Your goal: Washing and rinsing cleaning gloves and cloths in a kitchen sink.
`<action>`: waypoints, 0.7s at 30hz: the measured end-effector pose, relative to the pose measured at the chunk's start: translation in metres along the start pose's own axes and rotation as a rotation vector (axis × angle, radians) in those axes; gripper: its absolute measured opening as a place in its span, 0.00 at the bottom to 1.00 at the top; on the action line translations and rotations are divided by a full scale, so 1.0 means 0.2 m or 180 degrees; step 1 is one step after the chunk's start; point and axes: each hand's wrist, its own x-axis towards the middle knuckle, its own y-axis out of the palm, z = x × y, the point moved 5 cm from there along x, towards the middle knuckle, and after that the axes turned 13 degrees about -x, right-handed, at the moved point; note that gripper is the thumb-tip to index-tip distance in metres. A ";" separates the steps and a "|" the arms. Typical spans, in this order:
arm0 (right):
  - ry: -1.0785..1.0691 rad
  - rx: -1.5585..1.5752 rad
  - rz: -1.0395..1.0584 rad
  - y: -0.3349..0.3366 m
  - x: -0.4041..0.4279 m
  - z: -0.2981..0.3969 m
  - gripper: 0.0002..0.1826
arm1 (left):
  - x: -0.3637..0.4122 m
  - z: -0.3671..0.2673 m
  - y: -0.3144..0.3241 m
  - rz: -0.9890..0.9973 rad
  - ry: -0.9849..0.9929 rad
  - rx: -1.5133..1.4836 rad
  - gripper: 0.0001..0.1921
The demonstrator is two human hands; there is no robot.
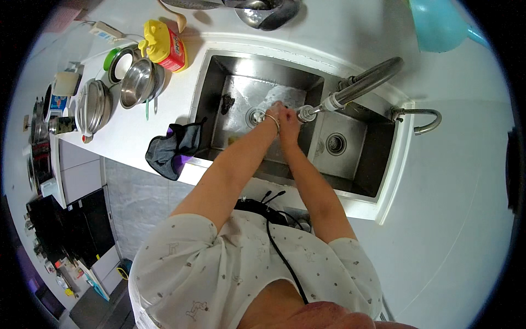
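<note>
My left hand (274, 112), with a bangle at its wrist, and my right hand (289, 120) are pressed together over the larger basin of a steel double sink (271, 66). They are beside the spout head of the faucet (365, 84). Whether anything is held between them cannot be told. Suds and water lie on the basin floor around the drain (254, 117), which has whitish bits in it. A dark clump (227, 103) rests at the basin's left side. The smaller basin, with its own drain (336, 144), lies to the right.
A grey and purple cloth (174, 148) hangs over the counter's front edge left of the sink. Behind it stand steel bowls (137, 84), a yellow jug with a red label (166, 47) and stacked pans (95, 107). A thin second tap (427, 117) rises at the sink's right corner.
</note>
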 end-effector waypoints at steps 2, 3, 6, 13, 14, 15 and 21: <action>0.0079 0.0781 -0.0157 -0.04 0.08 -0.04 0.13 | 0.12 0.03 -0.06 0.0167 0.0538 0.0701 0.16; -0.0502 0.0510 -0.0247 -0.05 0.11 0.08 0.14 | 0.18 -0.02 -0.14 0.0317 0.1185 0.1156 0.16; -0.0681 0.0319 -0.0513 -0.06 0.06 0.09 0.16 | 0.16 0.02 -0.15 0.0059 0.0759 0.0961 0.18; 0.0233 -0.0203 -0.0147 -0.10 0.08 -0.07 0.21 | -0.25 -0.05 0.16 -0.0574 -0.0232 0.0106 0.18; 0.0195 -0.0197 -0.0133 -0.13 0.12 -0.07 0.21 | -0.28 -0.08 0.16 -0.0565 -0.0194 0.0094 0.18; -0.0718 -0.0783 -0.0378 -0.18 0.13 0.02 0.20 | -0.29 -0.07 0.15 -0.0216 -0.0381 -0.0243 0.17; 0.0411 0.0451 0.0217 -0.21 0.06 0.10 0.19 | -0.21 -0.26 -0.03 0.0011 -0.0113 -0.0980 0.13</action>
